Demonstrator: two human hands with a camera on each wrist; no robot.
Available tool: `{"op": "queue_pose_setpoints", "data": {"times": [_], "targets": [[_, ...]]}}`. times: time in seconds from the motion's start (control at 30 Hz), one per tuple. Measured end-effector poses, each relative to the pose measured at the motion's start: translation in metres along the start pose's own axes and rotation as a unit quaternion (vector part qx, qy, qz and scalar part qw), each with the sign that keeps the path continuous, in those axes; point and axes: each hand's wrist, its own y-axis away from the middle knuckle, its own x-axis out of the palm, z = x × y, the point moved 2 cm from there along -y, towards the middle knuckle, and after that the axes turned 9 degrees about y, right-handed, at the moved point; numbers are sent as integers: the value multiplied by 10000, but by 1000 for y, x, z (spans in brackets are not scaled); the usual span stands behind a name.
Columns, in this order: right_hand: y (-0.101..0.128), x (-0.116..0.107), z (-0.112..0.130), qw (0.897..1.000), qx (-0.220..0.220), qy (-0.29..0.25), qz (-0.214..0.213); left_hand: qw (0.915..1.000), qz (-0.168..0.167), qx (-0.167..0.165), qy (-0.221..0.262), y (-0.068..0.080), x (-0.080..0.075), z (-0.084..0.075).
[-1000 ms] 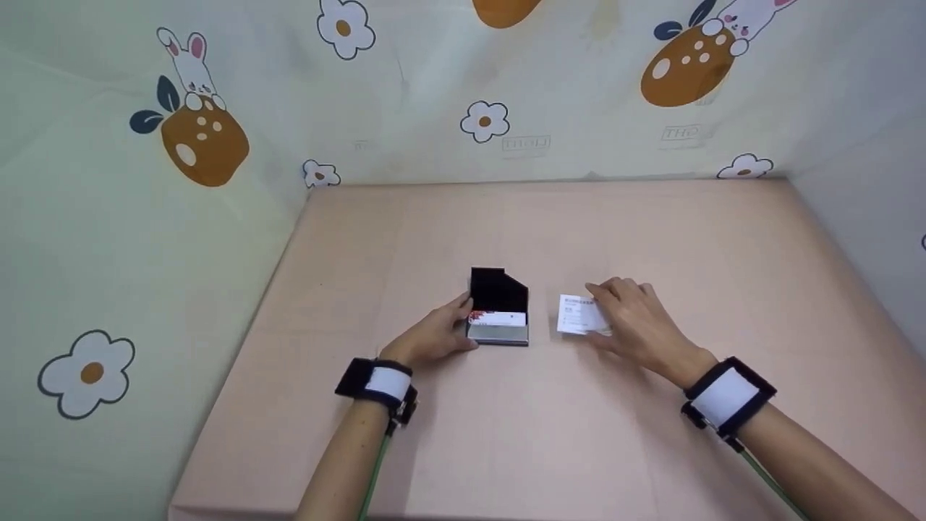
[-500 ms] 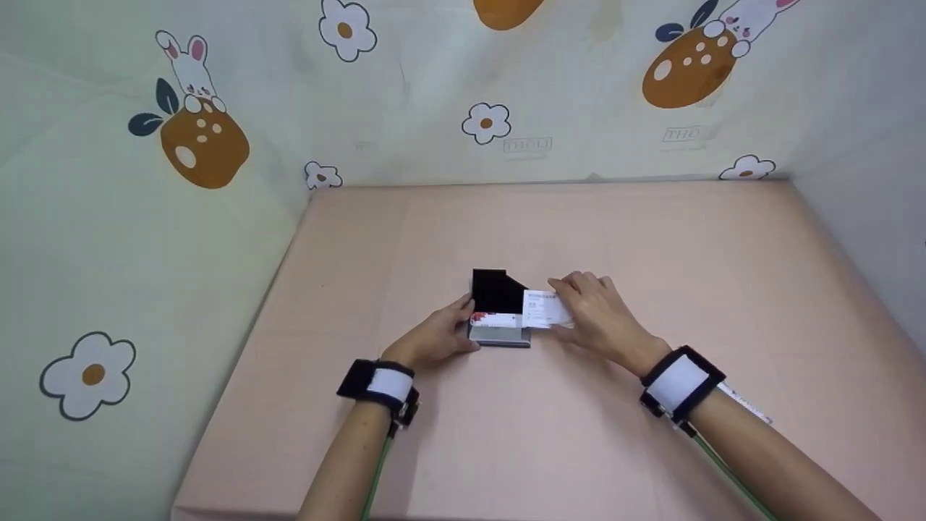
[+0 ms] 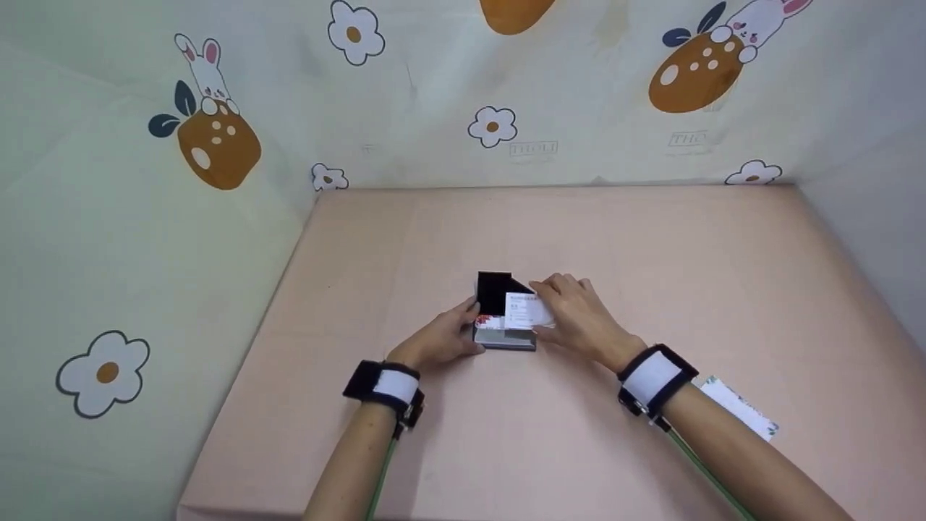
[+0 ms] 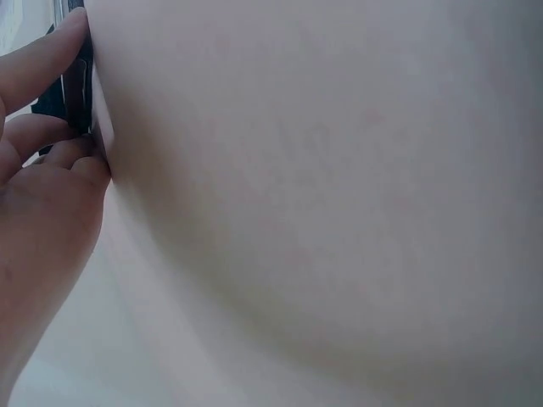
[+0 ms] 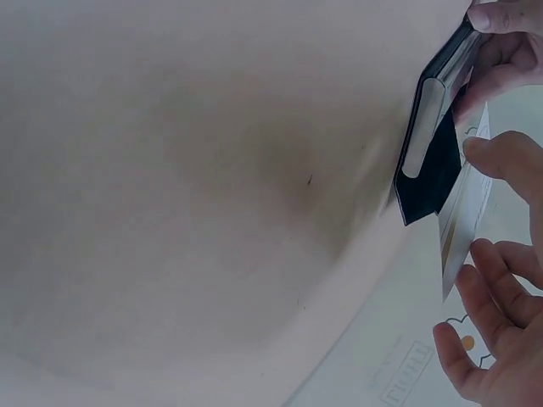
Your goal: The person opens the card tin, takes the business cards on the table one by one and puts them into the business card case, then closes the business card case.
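Observation:
A business card case (image 3: 505, 341) with its black lid (image 3: 494, 293) raised lies near the middle of the table. Inside it shows a card with a red pattern (image 3: 489, 322). My left hand (image 3: 438, 336) grips the case by its left side, thumb at the near corner; the left wrist view catches only the case's dark edge (image 4: 76, 93) between the fingers. Over the case's right half, my right hand (image 3: 584, 315) pinches white printed business cards (image 3: 522, 311), thumb at the near edge and fingers at the far one. The right wrist view shows them as a thin stack (image 5: 458, 229), tilted beside the lid.
A white card with green-patterned corners (image 3: 738, 407) lies on the pink-covered table (image 3: 615, 231) at the right, partly behind the right forearm. Patterned wall sheets (image 3: 419, 94) rise at the table's back and sides.
My right hand has carried the business cards leftward, from beside the case to over its right half. The card on the table has come out from behind the forearm. My left hand keeps its grip.

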Motion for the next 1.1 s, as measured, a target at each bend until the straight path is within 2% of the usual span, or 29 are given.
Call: {"op": "queue_pose_setpoints", "data": {"times": [0.17,0.33,0.53,0.7,1.1], "targets": [[-8,7,7,9998,32,-117,149,10000,27,-17,-30,0,1,0],[-15,13,14,9992,22,-188,342,9997,83,154,-170,-1,1,1],[-23,19,18,9980,70,-364,517,9995,99,286,-108,-1,-1,2],[-29,22,19,9975,72,-478,523,9995,108,300,-77,-1,-1,3],[-37,31,21,9913,345,-757,1021,9997,75,221,-100,0,0,3]]}}
